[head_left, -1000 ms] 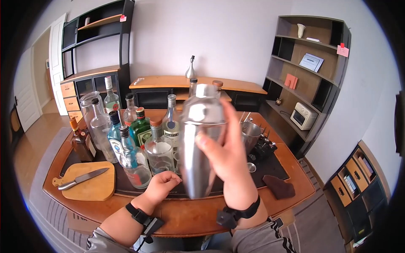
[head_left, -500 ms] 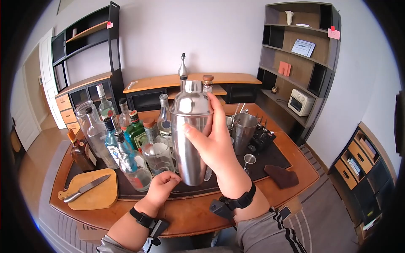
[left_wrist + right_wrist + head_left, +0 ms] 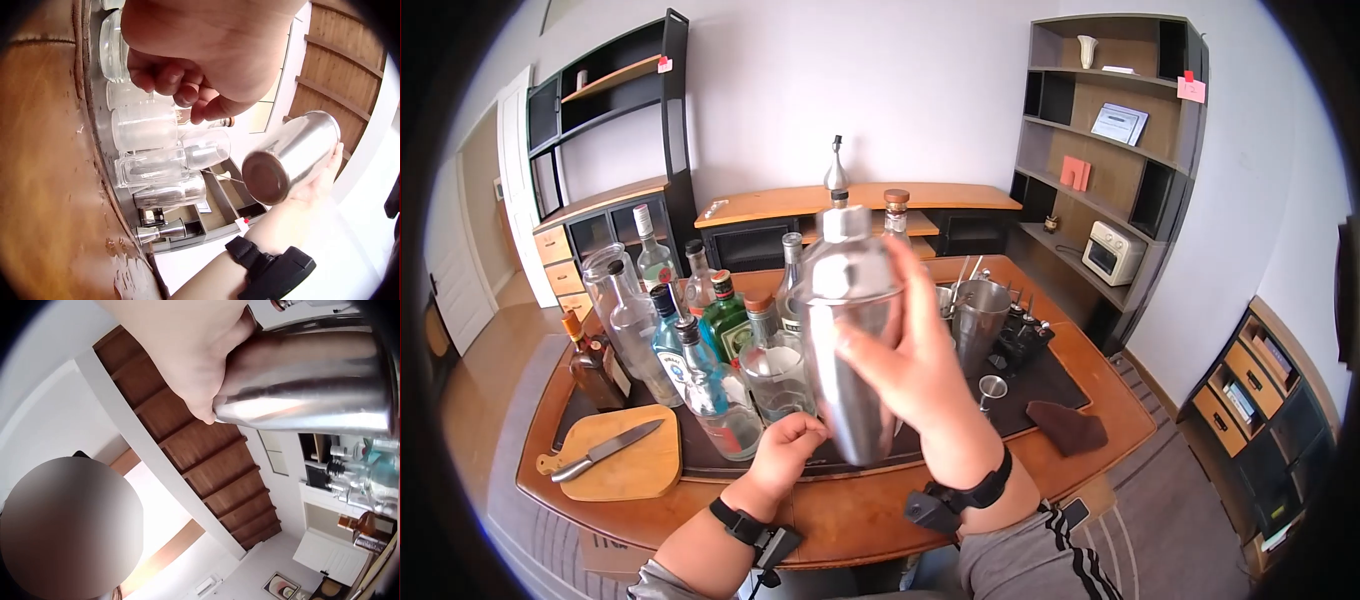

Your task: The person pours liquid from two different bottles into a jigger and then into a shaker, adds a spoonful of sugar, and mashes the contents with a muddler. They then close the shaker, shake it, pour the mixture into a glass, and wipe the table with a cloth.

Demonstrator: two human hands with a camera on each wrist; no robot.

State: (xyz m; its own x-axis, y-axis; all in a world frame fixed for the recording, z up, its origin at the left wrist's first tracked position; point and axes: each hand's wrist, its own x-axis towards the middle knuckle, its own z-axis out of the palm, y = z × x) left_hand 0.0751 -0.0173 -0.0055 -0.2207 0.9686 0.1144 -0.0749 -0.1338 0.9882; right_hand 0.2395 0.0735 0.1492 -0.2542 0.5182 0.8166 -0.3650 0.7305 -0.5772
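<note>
My right hand (image 3: 910, 360) grips a shiny steel cocktail shaker (image 3: 850, 350) with its domed lid and cap on, held upright in front of me above the table. The thumb lies across its body and the fingers wrap the far side. Seen from the left wrist, the round base of the shaker (image 3: 265, 178) is lifted well off the table. My left hand (image 3: 785, 450) idles low near the table's front edge, fingers loosely curled with nothing in them, beside the clear glasses (image 3: 145, 128). From the right wrist, the steel body (image 3: 306, 381) fills the upper right.
Several liquor bottles (image 3: 725, 320) crowd the table's left half. A knife (image 3: 608, 450) lies on a wooden cutting board (image 3: 640, 470) at front left. To the right are a steel mixing tin (image 3: 980, 325), a jigger (image 3: 992, 390) and a dark brown cloth (image 3: 1068, 428).
The shaker and right hand have shifted slightly leftward in the head view over the past second, bobbing up and then back down. The left hand stays idle; the head view has turned a little.
</note>
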